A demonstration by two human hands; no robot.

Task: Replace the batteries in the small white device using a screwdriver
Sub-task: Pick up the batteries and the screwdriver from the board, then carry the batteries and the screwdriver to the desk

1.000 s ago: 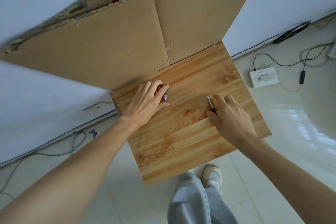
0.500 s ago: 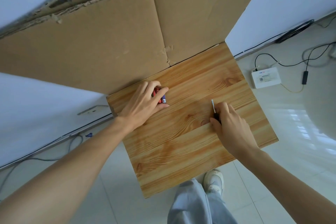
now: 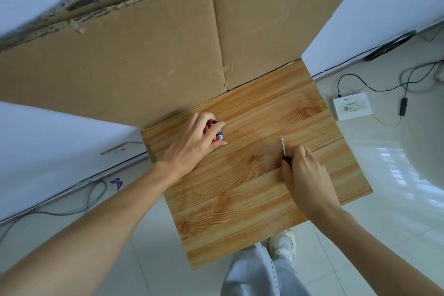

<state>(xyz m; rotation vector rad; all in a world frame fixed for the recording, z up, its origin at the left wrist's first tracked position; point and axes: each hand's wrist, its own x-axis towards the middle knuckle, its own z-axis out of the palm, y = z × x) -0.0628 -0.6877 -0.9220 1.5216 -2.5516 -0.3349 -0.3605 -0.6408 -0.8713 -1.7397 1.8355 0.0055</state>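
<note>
My left hand (image 3: 192, 144) rests on the far left part of the wooden table (image 3: 252, 187), fingers curled over red and blue batteries (image 3: 219, 134), of which only the ends show. My right hand (image 3: 305, 175) is closed around the black handle of a small screwdriver (image 3: 284, 149); its thin metal shaft points away from me, just above the tabletop. The two hands are about a hand's width apart. No small white device is visible on the table.
A large flattened cardboard sheet (image 3: 156, 60) leans against the wall behind the table. On the tiled floor to the right lies a white box with a label (image 3: 352, 106), with black cables around it. My trouser leg and shoe (image 3: 282, 245) are below the table's near edge.
My right hand has closed on the screwdriver handle and raised it, so the shaft now sticks out beyond the fingers. My left hand stays on the batteries.
</note>
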